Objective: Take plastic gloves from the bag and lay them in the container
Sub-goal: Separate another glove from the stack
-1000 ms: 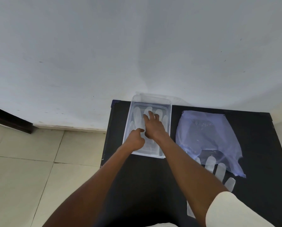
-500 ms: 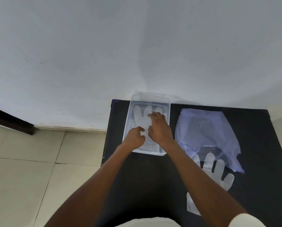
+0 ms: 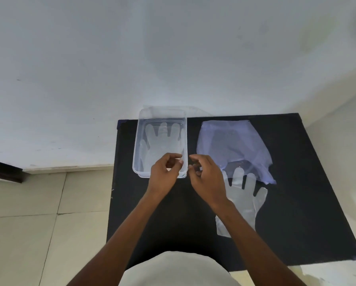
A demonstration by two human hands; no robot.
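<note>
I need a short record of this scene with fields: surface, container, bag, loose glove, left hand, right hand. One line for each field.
surface: black table against a white wall
container: clear plastic container at the table's far left, a plastic glove lying flat inside
bag: thin translucent bag to the right of the container
loose glove: second glove on the table at the bag's near edge, fingers pointing toward the bag
left hand: empty, over the container's near end, fingers curled
right hand: empty, between the container and the loose glove
</note>
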